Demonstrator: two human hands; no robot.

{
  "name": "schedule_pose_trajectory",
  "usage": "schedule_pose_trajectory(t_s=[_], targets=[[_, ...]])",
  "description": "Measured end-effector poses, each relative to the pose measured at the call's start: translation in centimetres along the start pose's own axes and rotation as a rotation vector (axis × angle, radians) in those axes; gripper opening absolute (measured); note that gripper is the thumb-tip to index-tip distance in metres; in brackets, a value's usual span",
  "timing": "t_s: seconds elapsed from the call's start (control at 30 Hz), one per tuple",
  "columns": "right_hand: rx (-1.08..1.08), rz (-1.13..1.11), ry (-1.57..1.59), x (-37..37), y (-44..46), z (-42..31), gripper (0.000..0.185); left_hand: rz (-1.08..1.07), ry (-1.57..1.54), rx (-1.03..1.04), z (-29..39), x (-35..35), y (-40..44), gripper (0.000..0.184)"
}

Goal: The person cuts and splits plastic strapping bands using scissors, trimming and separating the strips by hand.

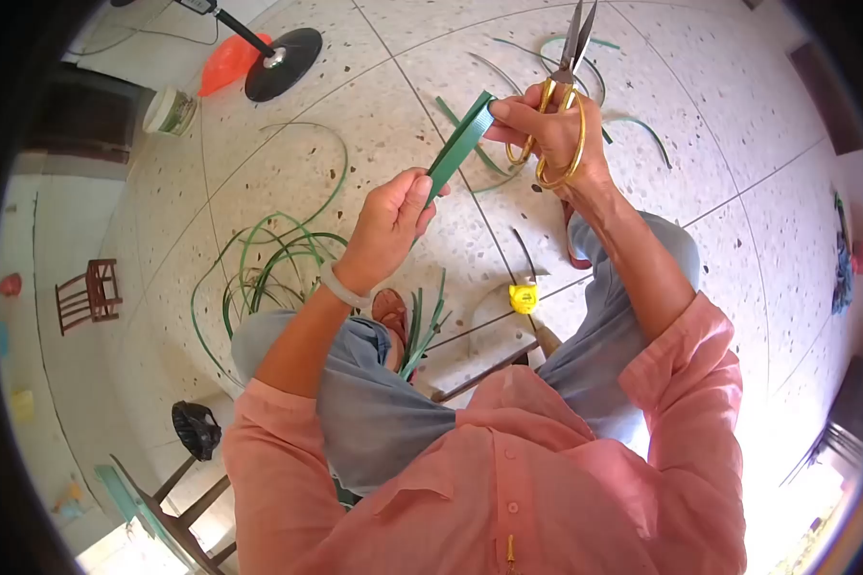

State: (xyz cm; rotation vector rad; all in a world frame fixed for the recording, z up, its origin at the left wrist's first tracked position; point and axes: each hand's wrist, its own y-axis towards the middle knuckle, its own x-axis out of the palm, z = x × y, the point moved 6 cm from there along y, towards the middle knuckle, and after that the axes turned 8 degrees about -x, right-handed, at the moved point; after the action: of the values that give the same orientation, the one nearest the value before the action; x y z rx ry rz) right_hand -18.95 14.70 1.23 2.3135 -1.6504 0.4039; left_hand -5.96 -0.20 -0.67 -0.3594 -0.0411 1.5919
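A flat green strip (458, 144), seemingly folded or layered, stretches between my two hands. My left hand (391, 222) pinches its lower end, thumb on top. The upper end is pinched between the thumb and fingers of my right hand (547, 129). Scissors with gold handles (577, 153) hang on that same hand, their dark blades pointing up and away from the strip. On the floor below lies a yellow tape measure (523, 298). Loose green strips (278, 251) lie coiled to the left, and a bundle of cut strips (426, 331) is beside my left foot.
More strips (650, 129) are scattered on the floor past my right hand. A black round stand base (284, 65), an orange-red object (228, 65) and a white bucket (171, 110) stand at the upper left. A wooden chair (88, 295) is at the far left.
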Motion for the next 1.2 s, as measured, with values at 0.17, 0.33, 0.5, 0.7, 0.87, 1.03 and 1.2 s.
schedule_pose_trajectory(t_s=[0.17, 0.33, 0.5, 0.7, 0.87, 1.03, 1.2], targets=[[-0.035, 0.018, 0.069, 0.1, 0.0, 0.2, 0.025, -0.004, 0.038, 0.036, 0.6, -0.1, -0.7, 0.024], [0.016, -0.038, -0.018, 0.2, 0.0, 0.6, 0.024, -0.028, 0.065, 0.068, 1.0, -0.8, -0.6, 0.023], [0.02, -0.091, -0.062, 0.1, 0.3, 1.0, 0.024, -0.092, 0.11, 0.066, 1.0, -1.2, -0.5, 0.025], [0.074, -0.056, -0.029, -0.7, 1.3, 0.1, 0.028, -0.217, -0.006, -0.199, 0.2, -2.4, -0.7, 0.03], [0.096, 0.034, 0.151, -5.7, 4.5, 0.1, 0.009, -0.26, -0.02, -0.257, -0.4, -5.1, -1.5, 0.034], [0.167, 0.066, 0.279, -11.1, 7.1, 1.9, 0.01, -0.242, 0.002, -0.242, -0.7, -7.8, -2.7, 0.033], [0.286, 0.253, 0.112, -12.8, 5.5, 8.8, 0.015, -0.026, -0.107, -0.182, 0.4, -10.1, -2.7, 0.032]])
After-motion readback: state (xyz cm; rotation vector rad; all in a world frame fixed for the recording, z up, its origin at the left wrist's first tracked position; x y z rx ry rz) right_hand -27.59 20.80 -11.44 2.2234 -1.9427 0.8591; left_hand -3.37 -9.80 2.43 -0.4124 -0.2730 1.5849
